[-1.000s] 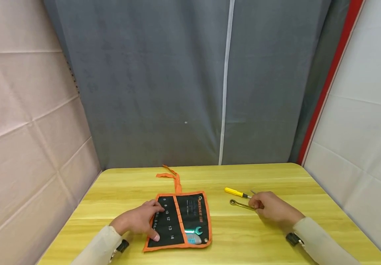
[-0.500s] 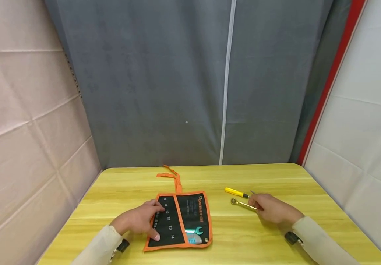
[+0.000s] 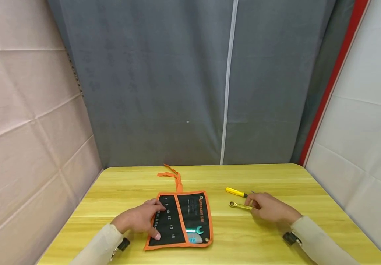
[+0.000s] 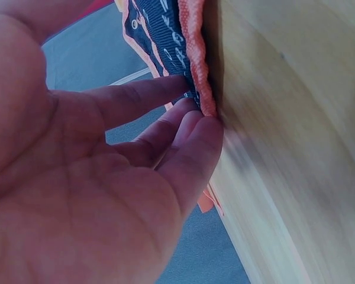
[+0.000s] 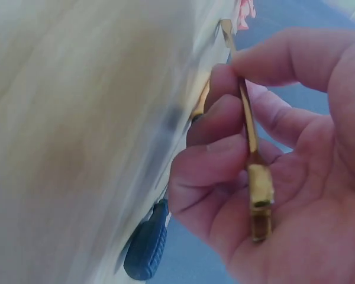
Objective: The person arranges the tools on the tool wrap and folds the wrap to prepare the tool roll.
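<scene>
A black tool pouch (image 3: 167, 221) with orange edging and numbered pockets lies unrolled on the table. My left hand (image 3: 140, 217) rests on its left side, thumb and fingers spread; in the left wrist view the fingertips touch the orange edge (image 4: 192, 47). In my right hand (image 3: 271, 207) is a gold ratchet wrench (image 3: 241, 206), its ring end pointing left. The right wrist view shows the wrench (image 5: 248, 112) pinched between thumb and fingers, its other end over the palm. Just behind lies a yellow-handled screwdriver (image 3: 235, 191), its shaft partly hidden by the hand.
In the pouch's lower right pocket sit a teal wrench (image 3: 195, 230) and a grey-teal tool (image 3: 195, 238). Orange ties (image 3: 178, 181) stretch toward the back. A dark screwdriver handle (image 5: 147, 248) shows beyond my right fingers. A grey curtain (image 3: 157, 92) hangs behind the table.
My right hand has shifted slightly left, and the gold wrench it holds has turned to lie nearer level. My left hand and the pouch stay put.
</scene>
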